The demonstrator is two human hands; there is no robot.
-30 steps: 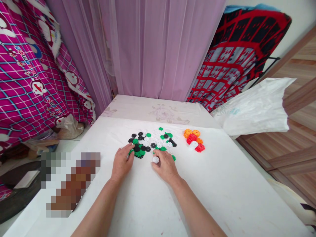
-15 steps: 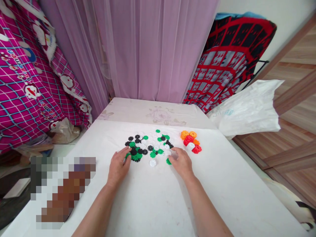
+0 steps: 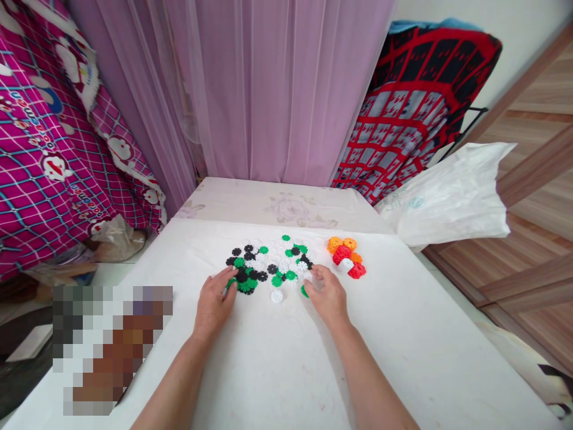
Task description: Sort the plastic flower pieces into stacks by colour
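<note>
Notched plastic snowflake discs in white, green and black lie spread in a loose pile on the white-covered table. At the pile's left edge, my left hand rests with thumb and fingers apart, its tips at the green and black discs. Opposite it, my right hand curves round the right edge, fingers and thumb apart. A green disc shows partly beside its thumb. One white disc sits in front of the pile, between the hands.
Clustered orange discs, red discs and a white one lie right of the pile. A white plastic bag stands past the table's right edge. Purple curtain hangs behind the table. A blurred-out object lies at left.
Both hands stay in almost the same place, and the discs look unmoved. The view has shifted very slightly.
</note>
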